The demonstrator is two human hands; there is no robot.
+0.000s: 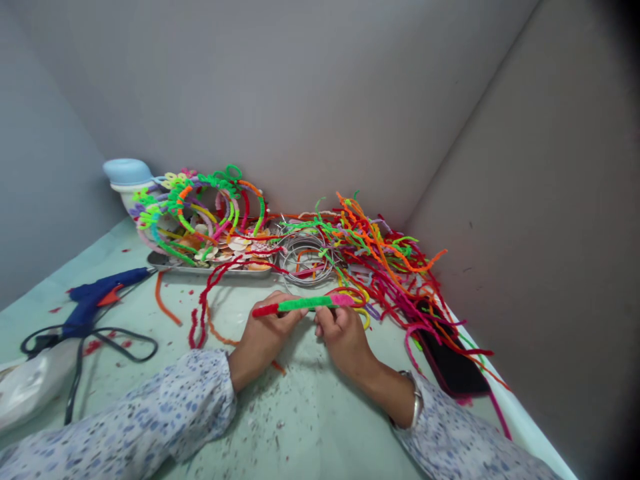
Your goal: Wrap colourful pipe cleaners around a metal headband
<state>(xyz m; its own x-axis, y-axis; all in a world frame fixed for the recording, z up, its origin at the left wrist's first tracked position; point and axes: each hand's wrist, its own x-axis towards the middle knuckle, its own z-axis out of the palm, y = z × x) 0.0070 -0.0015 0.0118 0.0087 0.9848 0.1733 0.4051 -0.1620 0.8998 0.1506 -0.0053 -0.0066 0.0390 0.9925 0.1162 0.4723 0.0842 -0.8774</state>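
A pipe-cleaner-wrapped strip [306, 303] lies level between my two hands, red at its left end, green in the middle and pink at the right. My left hand [265, 337] is closed on its red and green part, thumb along the front. Close by, my right hand [347, 340] pinches it near where green meets pink, with the fingers curled. A red pipe cleaner loop [361, 293] trails from the pink end, above the right hand. Part of the strip behind the fingers is hidden.
Finished pipe cleaner rings [205, 200] lean over a metal tray [215, 269] of round pieces, beside a blue-lidded container [129, 175]. A wire coil [306, 280] and tangled pipe cleaners [385, 260] lie right of it. A blue glue gun [93, 297] is left; a phone [457, 367] right.
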